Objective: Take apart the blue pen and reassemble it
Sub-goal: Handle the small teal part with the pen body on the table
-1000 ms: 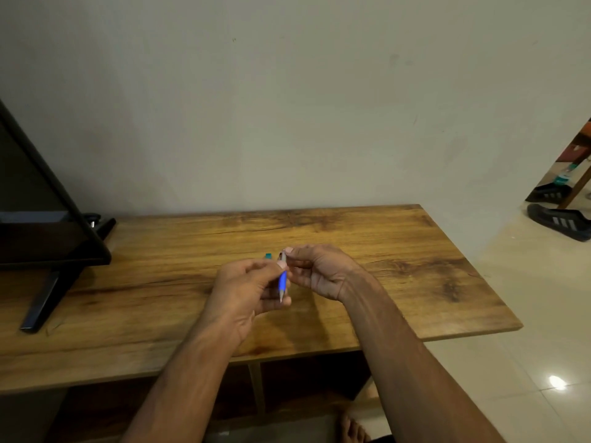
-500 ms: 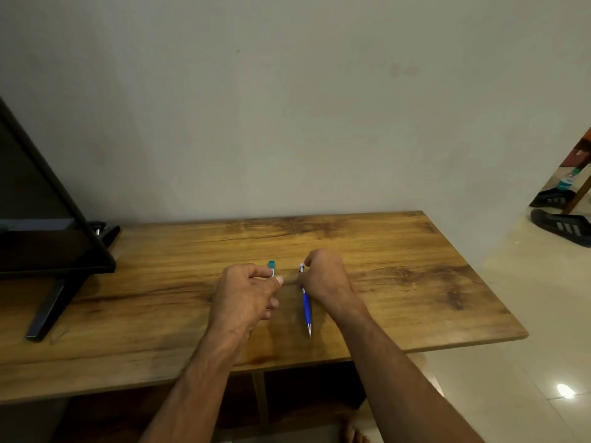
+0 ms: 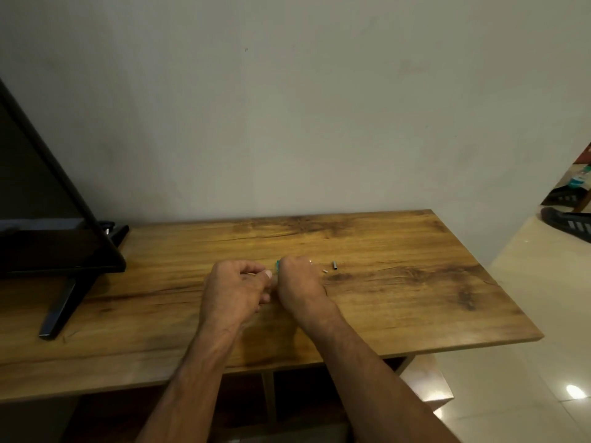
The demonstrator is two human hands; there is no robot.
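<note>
My two hands rest close together on the wooden table point(image 3: 399, 302). My right hand point(image 3: 299, 287) is curled, knuckles up, over a small teal pen piece point(image 3: 277, 265) that peeks out at its upper left edge. My left hand point(image 3: 235, 290) is curled beside it, thumb tip pressed toward the teal piece; what it holds is hidden. The blue pen barrel is not visible. Just right of my right hand, a small dark tube-shaped part point(image 3: 335, 265) and a tiny pale part point(image 3: 325, 270) lie loose on the table.
A black monitor point(image 3: 48, 238) on a stand point(image 3: 60, 311) occupies the table's left end. The wall runs along the table's back edge. The tiled floor point(image 3: 527, 314) is to the right, with dark shoes point(image 3: 569, 223) at the far right.
The blue pen, held between both hands, then lying by my right hand, is out of sight. My right hand has shifted left over the teal piece. Two small parts now show on the table.
</note>
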